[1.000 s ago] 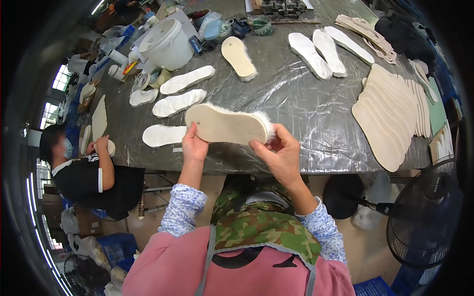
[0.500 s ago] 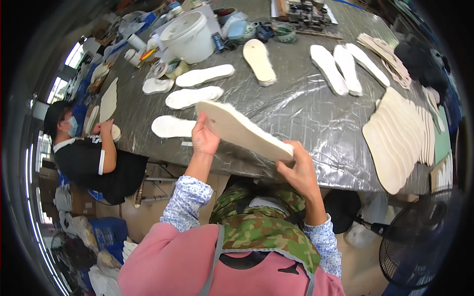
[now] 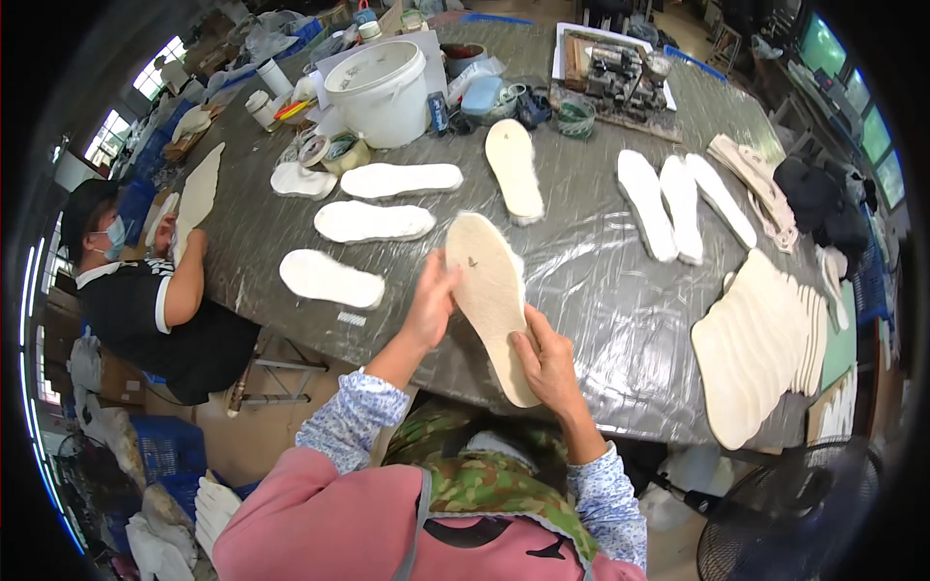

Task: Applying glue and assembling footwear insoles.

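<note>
Here, at the centre of the frame, both hands grasp one long tan fleece-edged shoe insole [image 3: 489, 295], which lies tilted from upper left to lower right over the near edge of the grey plastic-covered table [image 3: 601, 281]. The left hand [image 3: 431, 305] presses against the insole's left edge about midway along, fingers stretched out fairly flat and thumb tucked behind. The right hand [image 3: 547, 358] grips the lower end, fingers curled round the right edge near the heel.

Left of the held insole, three white fluffy insoles lie apart on the table: the nearest one [image 3: 331, 279] at middle left, a second [image 3: 373, 222] above it and a third [image 3: 401, 179] higher still. Another tan insole [image 3: 514, 171] lies alone above the centre. A large white plastic bucket [image 3: 380, 92] stands at the upper left, with tape rolls and small containers around it. Three more white insoles [image 3: 678, 205] sit side by side at the upper right. A fanned stack of flat beige sole boards [image 3: 760, 349] fills the lower right of the table.

At the far left, another person in a black shirt [image 3: 160, 315] sits at the table's edge, handling a pale sole board [image 3: 197, 194].
</note>
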Tool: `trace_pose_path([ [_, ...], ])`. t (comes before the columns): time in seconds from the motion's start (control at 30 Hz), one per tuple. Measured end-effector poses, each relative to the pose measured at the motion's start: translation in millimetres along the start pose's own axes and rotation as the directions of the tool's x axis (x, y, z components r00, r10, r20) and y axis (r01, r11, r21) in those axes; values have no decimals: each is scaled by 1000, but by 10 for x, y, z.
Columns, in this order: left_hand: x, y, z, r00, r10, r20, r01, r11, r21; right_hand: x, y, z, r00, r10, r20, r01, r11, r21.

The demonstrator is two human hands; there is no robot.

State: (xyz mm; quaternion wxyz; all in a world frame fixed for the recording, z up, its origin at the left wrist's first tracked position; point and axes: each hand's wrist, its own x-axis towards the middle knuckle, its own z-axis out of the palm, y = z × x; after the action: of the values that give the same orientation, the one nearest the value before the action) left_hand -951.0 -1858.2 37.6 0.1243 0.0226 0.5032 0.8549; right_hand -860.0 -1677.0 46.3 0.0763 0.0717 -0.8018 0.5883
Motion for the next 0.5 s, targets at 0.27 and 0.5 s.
trace_pose_path([
  [0.27,1278,-170,201,982,182,49,-189,944,270,936,452,-121,991,102,-86,-91,988,129],
  [0.5,3081,28,-198,942,316,111,-329,816,476,1614,1013,-1030,946,-187,-263,42,880,-473],
])
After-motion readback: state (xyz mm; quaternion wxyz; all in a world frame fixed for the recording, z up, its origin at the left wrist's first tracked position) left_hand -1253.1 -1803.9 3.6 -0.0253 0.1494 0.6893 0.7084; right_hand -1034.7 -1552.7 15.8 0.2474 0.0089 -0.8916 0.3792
